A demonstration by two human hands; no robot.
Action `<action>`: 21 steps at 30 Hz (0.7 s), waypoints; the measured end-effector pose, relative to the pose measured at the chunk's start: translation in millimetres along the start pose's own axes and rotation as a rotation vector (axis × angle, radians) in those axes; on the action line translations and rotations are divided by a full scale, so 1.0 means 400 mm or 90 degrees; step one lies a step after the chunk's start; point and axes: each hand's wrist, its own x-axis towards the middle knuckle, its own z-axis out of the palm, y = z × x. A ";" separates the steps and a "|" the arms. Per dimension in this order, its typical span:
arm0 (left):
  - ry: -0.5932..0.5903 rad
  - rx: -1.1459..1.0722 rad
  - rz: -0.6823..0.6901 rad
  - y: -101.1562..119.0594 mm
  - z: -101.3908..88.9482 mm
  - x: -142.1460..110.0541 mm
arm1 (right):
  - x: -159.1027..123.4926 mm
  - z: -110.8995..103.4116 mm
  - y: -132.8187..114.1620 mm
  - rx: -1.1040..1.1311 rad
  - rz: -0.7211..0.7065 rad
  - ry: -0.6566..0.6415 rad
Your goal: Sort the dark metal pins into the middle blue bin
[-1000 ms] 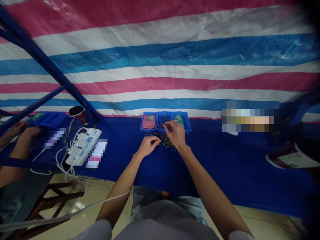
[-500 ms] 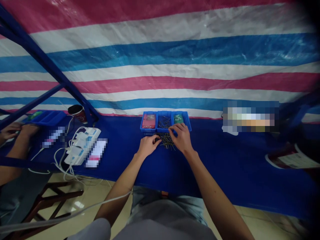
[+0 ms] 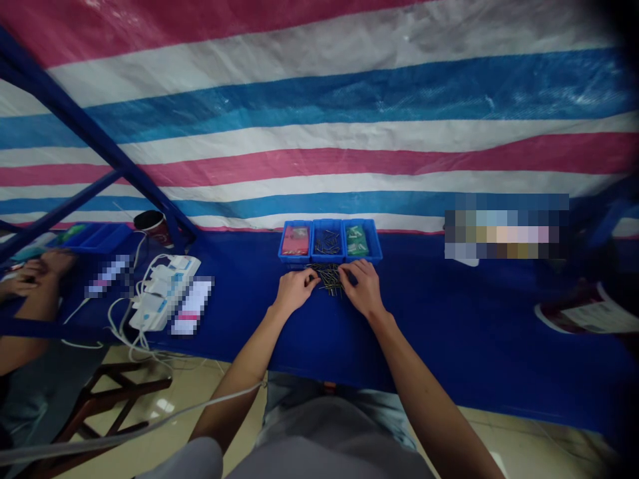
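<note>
A loose pile of thin, dark, brassy screws or nails [image 3: 329,279] lies on the blue table, between my two hands. My left hand [image 3: 294,291] rests at the pile's left edge, thumb and fingertips pinched together; whatever is in the pinch is too small to make out. At the right edge, my right hand [image 3: 363,286] has its thumb and fingers closed at the pile, the tips partly hidden. Just beyond are three blue bins: the left bin holds a red packet [image 3: 296,243], the middle bin [image 3: 327,257] similar thin metal pieces, the right bin a green packet [image 3: 355,246] with pale pieces.
To the left lie a white power strip [image 3: 162,296] with cables and a blurred phone-like item [image 3: 192,306]. A dark cup [image 3: 154,229] stands behind. A co-worker's hands [image 3: 42,269] are at far left. At right are a pixelated item [image 3: 504,229] and a reddish container [image 3: 584,313].
My right hand has come back from over the middle bin to the pile's right edge, its fingers closing there. My left hand has stayed at the pile's left edge.
</note>
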 end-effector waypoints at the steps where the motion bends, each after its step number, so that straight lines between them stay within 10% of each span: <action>1: -0.001 0.001 0.000 0.000 0.001 0.000 | -0.001 -0.002 0.002 -0.001 0.006 0.006; 21: 0.018 -0.036 0.028 -0.006 0.000 0.000 | -0.006 0.002 0.011 -0.005 0.025 -0.007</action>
